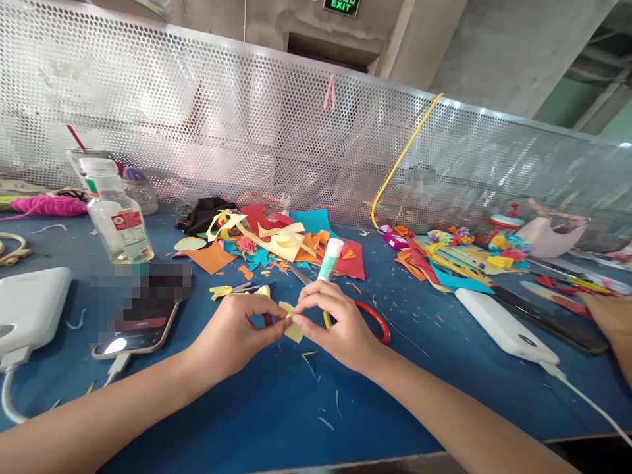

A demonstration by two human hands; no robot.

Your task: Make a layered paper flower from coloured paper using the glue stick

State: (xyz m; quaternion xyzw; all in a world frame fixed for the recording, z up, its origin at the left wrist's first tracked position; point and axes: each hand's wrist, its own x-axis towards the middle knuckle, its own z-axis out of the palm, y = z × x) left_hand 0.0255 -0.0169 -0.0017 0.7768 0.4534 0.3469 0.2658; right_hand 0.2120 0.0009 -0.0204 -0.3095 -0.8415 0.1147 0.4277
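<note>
A small pale yellow piece of paper is pinched between my two hands, above the blue table. My left hand grips its left side between thumb and forefinger. On the other side, the fingertips of my right hand press together on the same paper. Just behind my right hand stands a glue stick with a white cap. Scissors with red and yellow handles lie partly hidden beneath that hand. Beyond my left hand are small yellow paper pieces.
Coloured paper scraps are heaped at the back, against a perforated metal screen. A bottle, phone and white power bank stand or lie at left. Another power bank, with a cable, lies at right near paper flowers.
</note>
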